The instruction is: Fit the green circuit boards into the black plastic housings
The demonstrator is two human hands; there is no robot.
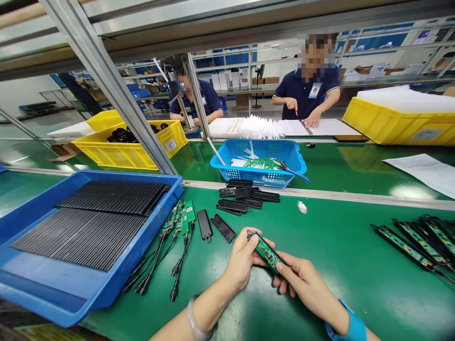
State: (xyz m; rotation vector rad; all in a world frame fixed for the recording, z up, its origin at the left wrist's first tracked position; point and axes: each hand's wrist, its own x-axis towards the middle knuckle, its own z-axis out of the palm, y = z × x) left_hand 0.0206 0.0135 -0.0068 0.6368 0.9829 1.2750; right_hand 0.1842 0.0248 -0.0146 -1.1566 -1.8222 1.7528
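A green circuit board [267, 253] lies inside a narrow black case, held at a slant above the green table [227, 312]. My left hand [243, 258] grips its upper left end, thumb on top. At the lower right end, my right hand [302, 282] has its thumb on the board and its fingers curled beneath. Two loose black case pieces [223, 228] lie just beyond my left hand, and a pile of similar pieces [245, 193] is farther back. Several green boards with black cables [183, 218] rest to the left.
A blue tray [170, 182] with stacked black parts stands left. Cased boards [408, 241] lie right. Behind are a blue basket [293, 163] of ties, yellow bins [133, 154] and two people across the table. A small white piece [302, 207] sits right of the pile.
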